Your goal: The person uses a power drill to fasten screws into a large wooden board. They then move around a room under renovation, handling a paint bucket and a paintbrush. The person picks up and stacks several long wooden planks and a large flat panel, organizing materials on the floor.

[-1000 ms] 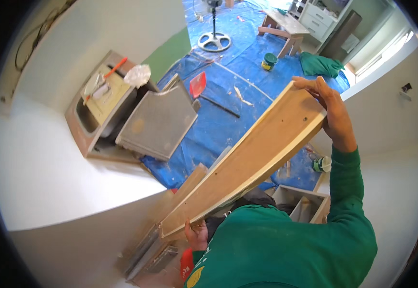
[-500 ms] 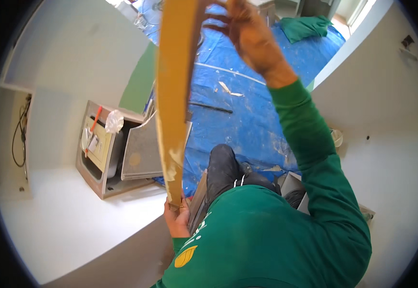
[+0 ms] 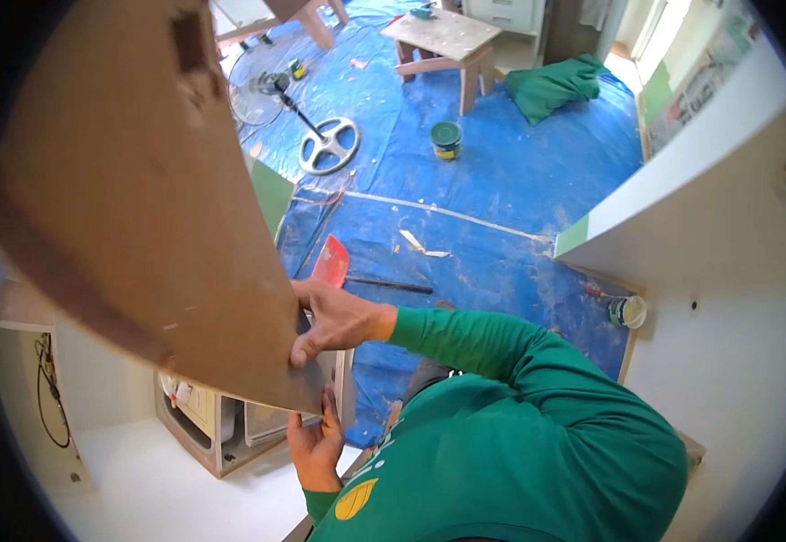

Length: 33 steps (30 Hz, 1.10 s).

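A large brown wooden board (image 3: 149, 181) with one curved edge slants up to the far left, its broad face toward me. A dark slot shows near its far end. My left hand (image 3: 316, 449) is closed on the board's near corner, thumb and fingers at its lower edge. On the board's right edge, just beyond that corner, my right hand (image 3: 348, 316) grips with the thumb on the face; its other fingers are partly hidden behind the board. Below the board, a wooden cabinet box (image 3: 217, 452) is partly covered by it.
Blue sheeting (image 3: 492, 262) covers the floor. On it are a red dustpan (image 3: 331, 262), a paint can (image 3: 446, 140), a stand fan (image 3: 328, 144), a wooden stool (image 3: 443, 38) and a green cloth bundle (image 3: 556, 88). White walls (image 3: 709, 253) flank me; a small tub (image 3: 628, 312) sits right.
The board has turned from edge-on to face-on and swung to the left. My right hand has come down from its far end to the near edge, close to my left hand.
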Tool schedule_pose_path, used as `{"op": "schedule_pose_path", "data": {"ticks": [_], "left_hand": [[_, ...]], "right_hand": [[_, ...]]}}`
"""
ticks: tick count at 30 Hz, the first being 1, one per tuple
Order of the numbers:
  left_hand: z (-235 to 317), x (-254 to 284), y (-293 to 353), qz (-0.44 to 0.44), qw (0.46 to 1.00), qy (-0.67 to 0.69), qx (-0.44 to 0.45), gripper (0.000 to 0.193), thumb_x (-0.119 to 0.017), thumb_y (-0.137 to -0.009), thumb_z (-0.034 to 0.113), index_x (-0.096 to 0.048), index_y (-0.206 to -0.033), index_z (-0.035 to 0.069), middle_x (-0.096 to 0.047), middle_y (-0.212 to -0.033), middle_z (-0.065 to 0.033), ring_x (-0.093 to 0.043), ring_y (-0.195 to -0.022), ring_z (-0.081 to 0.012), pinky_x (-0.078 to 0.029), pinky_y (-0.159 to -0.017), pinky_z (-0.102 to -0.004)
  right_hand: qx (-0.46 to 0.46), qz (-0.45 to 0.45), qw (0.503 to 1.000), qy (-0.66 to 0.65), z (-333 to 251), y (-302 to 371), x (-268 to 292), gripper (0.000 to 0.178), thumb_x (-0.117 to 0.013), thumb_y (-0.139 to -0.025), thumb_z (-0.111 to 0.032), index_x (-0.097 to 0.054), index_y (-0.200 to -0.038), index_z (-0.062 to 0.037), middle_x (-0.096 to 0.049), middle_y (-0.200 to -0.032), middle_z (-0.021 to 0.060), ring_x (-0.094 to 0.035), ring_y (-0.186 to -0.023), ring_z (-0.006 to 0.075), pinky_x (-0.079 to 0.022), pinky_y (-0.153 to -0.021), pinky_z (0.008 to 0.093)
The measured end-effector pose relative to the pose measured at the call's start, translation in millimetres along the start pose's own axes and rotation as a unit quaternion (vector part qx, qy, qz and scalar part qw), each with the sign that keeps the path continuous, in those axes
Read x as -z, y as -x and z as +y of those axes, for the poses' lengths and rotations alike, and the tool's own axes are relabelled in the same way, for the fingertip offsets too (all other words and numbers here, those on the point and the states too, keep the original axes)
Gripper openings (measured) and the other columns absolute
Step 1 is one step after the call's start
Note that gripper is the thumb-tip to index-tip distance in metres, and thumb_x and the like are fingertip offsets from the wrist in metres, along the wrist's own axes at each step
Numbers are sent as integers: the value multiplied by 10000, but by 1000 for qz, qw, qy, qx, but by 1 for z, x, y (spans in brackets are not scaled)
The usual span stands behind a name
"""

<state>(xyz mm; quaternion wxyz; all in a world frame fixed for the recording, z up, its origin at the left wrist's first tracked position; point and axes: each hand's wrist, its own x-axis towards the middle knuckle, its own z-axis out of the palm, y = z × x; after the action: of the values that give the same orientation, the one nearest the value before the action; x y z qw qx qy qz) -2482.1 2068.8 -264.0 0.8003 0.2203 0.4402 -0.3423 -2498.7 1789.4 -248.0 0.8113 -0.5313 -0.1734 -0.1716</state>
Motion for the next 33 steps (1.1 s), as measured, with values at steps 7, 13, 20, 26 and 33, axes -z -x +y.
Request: {"op": "schedule_pose_path", "data": {"ticks": [7, 13, 20, 26, 33], "left_hand": [[-10, -146, -47, -60, 996, -22, 67, 352, -690, -990, 197, -671, -1224, -65, -702, -1222, -232, -704, -1137, -356, -635, -984, -381], [-51, -246, -105, -210, 970, -92, 88, 361, -621, -1027, 200, -635, -1241, -90, -670, -1243, -276, -688, -1183, -380, -632, -992, -427], [-71, -342, -208, -302, 938, -150, 78, 593, -606, -1025, 472, -615, -1255, -74, -691, -1166, -291, -737, -1030, -385, -651, -889, -443], [-112, -409, -231, -281, 802, -489, -196, 934, -517, -934, 802, -541, -1319, -48, -701, -1157, -283, -731, -943, -358, -612, -765, -416], [-133, -509, -328, -230, 618, -561, -500, 601, -838, -880, 178, -534, -1354, -32, -663, -1228, -116, -646, -1167, -236, -522, -1028, -403]], "right_hand": [[106, 147, 983, 8, -52, -128, 61, 581, -825, -858, -490, -736, -1149, 4, -760, -923, 106, -696, -823, 173, -570, -755, 342], [82, 216, 967, 111, -95, -200, 111, 688, -766, -858, -633, -704, -767, 46, -639, -651, 193, -621, -598, 228, -533, -626, 403], [67, 155, 954, 246, -144, -278, 211, 735, -814, -811, -639, -696, -709, 80, -606, -578, 198, -599, -552, 210, -509, -558, 397], [102, 110, 959, 242, -181, -344, 296, 814, -792, -770, -710, -674, -630, 83, -573, -537, 228, -614, -525, 343, -526, -590, 452], [127, 111, 934, 314, -214, -424, 371, 803, -800, -748, -712, -686, -610, 72, -578, -522, 238, -629, -518, 356, -548, -604, 459]]}}
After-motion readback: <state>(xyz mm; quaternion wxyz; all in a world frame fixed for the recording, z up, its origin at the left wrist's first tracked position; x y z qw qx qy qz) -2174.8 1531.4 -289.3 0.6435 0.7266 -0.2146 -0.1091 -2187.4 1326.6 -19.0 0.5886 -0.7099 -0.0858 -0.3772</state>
